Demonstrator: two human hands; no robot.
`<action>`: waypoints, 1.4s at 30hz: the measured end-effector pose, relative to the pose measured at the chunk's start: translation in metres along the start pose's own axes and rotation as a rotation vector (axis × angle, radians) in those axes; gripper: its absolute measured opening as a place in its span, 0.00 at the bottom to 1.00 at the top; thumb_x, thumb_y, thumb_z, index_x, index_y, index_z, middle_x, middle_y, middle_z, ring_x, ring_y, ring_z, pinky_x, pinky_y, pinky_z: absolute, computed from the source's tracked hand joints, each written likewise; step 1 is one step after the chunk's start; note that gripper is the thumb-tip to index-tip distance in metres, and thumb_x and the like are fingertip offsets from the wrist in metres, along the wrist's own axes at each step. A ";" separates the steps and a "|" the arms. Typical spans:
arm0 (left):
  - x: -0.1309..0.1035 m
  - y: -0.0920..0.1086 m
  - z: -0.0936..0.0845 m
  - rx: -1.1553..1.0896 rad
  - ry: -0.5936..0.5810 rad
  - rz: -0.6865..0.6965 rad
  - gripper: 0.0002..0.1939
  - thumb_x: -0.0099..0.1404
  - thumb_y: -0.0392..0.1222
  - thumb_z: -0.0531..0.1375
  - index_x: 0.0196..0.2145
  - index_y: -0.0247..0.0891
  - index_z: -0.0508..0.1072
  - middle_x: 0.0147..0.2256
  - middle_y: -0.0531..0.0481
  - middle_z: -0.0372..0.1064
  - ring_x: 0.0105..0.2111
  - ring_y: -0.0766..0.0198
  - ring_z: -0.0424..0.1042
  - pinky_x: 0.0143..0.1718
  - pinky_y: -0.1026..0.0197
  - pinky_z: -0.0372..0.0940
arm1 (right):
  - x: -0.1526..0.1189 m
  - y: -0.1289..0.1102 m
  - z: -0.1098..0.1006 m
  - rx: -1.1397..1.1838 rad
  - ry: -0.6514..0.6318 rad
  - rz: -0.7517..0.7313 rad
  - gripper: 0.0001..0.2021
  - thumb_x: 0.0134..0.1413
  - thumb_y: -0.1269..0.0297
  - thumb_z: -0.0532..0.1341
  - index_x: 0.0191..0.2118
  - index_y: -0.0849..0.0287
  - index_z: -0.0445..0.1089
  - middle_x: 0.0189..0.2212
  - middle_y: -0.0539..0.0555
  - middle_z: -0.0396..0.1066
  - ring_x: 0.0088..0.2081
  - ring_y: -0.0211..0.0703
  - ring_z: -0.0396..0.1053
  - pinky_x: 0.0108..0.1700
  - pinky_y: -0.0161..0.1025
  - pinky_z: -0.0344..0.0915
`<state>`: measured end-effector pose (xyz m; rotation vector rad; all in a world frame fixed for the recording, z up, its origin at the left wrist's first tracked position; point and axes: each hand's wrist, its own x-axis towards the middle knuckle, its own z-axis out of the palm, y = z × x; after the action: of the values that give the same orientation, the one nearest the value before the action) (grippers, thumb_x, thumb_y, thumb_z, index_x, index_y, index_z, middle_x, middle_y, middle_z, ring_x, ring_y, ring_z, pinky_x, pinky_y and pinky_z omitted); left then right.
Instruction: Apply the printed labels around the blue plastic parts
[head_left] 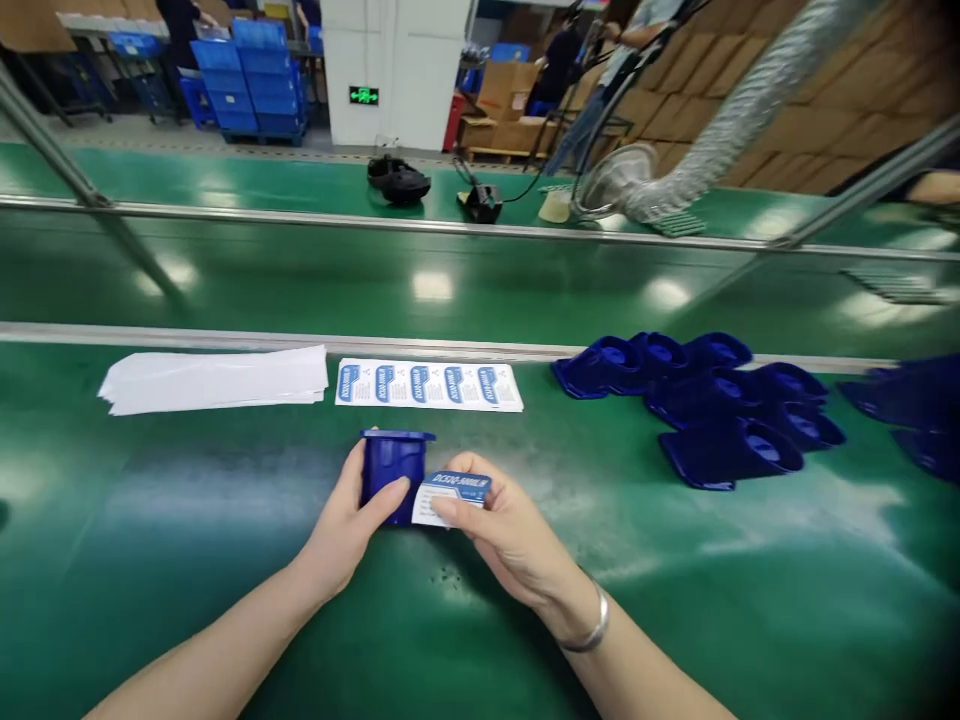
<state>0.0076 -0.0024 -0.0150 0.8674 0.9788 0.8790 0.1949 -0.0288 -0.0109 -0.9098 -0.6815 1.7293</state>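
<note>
In the head view, the left hand (343, 525) clasped one blue housing (386, 462) between thumb and fingers, near centre; the right hand (517, 535) pinched one label (463, 487) by it. Beyond lay one sheet (514, 403) showing five labels, white papers (217, 381) left, and at least seven similar housings (731, 452) right.

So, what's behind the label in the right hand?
Past the label, the blue part shows at left and fingers of the right hand above; anything directly covered can't be seen.

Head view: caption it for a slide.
Left hand holding a dark-blue part, right hand a printed label, over a green worktop.
</note>
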 end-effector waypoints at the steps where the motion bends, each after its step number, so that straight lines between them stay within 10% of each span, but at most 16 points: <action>1: 0.000 -0.002 -0.001 0.002 -0.021 0.002 0.37 0.67 0.50 0.65 0.68 0.47 0.56 0.66 0.47 0.60 0.66 0.48 0.58 0.65 0.51 0.57 | -0.001 0.001 -0.001 -0.020 0.015 0.002 0.19 0.50 0.63 0.78 0.35 0.59 0.67 0.29 0.46 0.66 0.31 0.34 0.60 0.37 0.30 0.59; 42: -0.007 0.002 0.000 -0.095 -0.137 -0.138 0.37 0.69 0.52 0.62 0.70 0.48 0.50 0.68 0.46 0.56 0.67 0.46 0.56 0.63 0.50 0.57 | -0.004 0.003 0.001 -0.168 0.068 0.016 0.20 0.49 0.56 0.77 0.33 0.58 0.66 0.29 0.47 0.62 0.31 0.37 0.56 0.35 0.32 0.56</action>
<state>0.0053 -0.0079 -0.0106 0.7596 0.8599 0.7333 0.1935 -0.0339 -0.0112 -1.0881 -0.7851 1.6657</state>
